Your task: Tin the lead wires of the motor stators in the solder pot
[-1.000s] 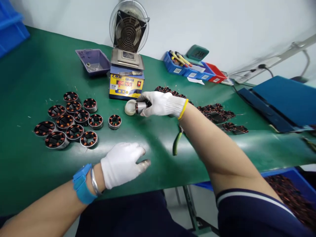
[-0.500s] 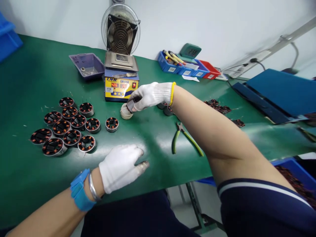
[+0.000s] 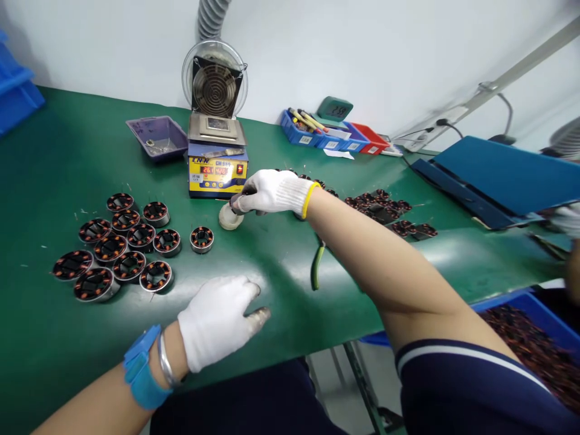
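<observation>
My gloved right hand (image 3: 272, 192) is closed around a dark ring-shaped part (image 3: 236, 204), mostly covered by the fingers, at the rim of a small whitish round dish (image 3: 231, 217). Behind the dish stands a yellow and blue heated unit (image 3: 218, 172) with a lit display. My gloved left hand (image 3: 224, 320) hovers or rests near the bench's front with thumb and fingers apart, holding nothing. A single wound ring (image 3: 202, 240) sits left of the dish, beside a group of several similar rings (image 3: 129, 266).
Green-handled pliers (image 3: 318, 266) lie partly under my right forearm. A purple tray (image 3: 161, 140) is at the back left; blue bins (image 3: 303, 136) and a red bin (image 3: 369, 139) stand along the wall. More rings (image 3: 378, 205) lie at right. Another person's hand (image 3: 566, 219) shows at the far right.
The ring part in my right hand has tipped and is now more hidden by the fingers at the dish. The camera view has shifted; my left hand looks much the same.
</observation>
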A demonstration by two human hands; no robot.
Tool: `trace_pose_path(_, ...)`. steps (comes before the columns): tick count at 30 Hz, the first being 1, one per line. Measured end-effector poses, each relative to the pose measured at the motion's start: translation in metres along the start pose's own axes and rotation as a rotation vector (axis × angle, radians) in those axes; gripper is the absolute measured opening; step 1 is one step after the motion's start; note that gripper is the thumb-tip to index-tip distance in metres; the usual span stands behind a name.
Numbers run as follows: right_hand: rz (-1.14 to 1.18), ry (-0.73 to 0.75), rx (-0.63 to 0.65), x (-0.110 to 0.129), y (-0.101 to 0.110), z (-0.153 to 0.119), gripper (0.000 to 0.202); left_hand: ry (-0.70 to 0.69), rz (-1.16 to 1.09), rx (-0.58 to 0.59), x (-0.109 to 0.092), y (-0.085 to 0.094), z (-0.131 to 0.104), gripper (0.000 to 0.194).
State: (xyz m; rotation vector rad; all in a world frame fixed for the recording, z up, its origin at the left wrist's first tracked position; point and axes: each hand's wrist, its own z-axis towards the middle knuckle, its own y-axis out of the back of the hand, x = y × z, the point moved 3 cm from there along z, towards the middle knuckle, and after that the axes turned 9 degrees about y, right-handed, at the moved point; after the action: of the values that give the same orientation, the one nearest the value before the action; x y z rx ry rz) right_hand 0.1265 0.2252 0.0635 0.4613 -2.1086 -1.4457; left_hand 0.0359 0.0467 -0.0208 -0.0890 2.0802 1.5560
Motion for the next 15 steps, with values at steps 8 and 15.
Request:
trace_pose_path(8,-0.03,-0.021,0.023,0.0003,-0.0097,-0.0013,0.041,-0.012,0.009,-0.007,-0.0008,0.0,-0.0014,0.029)
trace_pose_path(15,0.027,-0.006,-0.091,-0.0051,-0.002,-0.0096,0.043,-0.011,0.022,0.008,-0.0005,-0.0019,-0.0019,0.031)
